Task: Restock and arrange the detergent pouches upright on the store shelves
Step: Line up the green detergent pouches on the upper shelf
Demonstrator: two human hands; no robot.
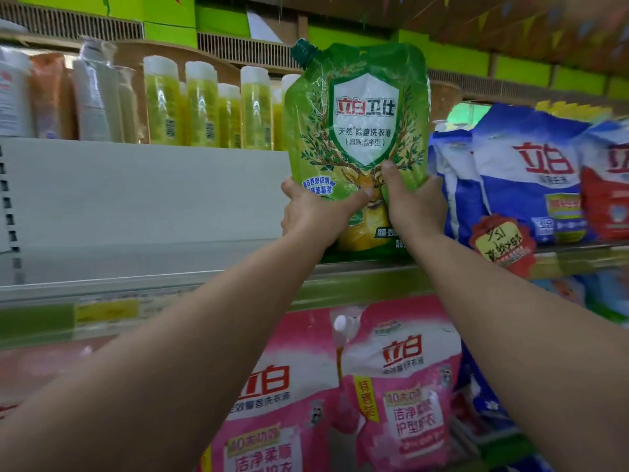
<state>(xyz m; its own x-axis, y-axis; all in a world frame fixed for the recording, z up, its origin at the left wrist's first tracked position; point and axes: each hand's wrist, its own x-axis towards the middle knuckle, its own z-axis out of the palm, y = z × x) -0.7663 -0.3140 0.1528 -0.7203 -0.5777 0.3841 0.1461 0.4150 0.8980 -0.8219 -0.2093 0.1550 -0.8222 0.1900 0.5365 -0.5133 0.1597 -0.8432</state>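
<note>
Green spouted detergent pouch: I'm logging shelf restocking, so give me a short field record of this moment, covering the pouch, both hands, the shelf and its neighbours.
item: green plastic detergent pouch with dark green corner spout, upright
left hand: grips the pouch's lower left, thumb across the front
right hand: grips the lower right, thumb on the front
shelf: grey metal shelf, pouch base at its front edge
right neighbours: blue-and-white pouches
shelf below: pink pouches
shelf above: yellow-green bottles

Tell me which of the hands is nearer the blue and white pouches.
Right. The right hand grips the green pouch on the side beside the blue and white pouches; the left hand holds its far side.
</note>
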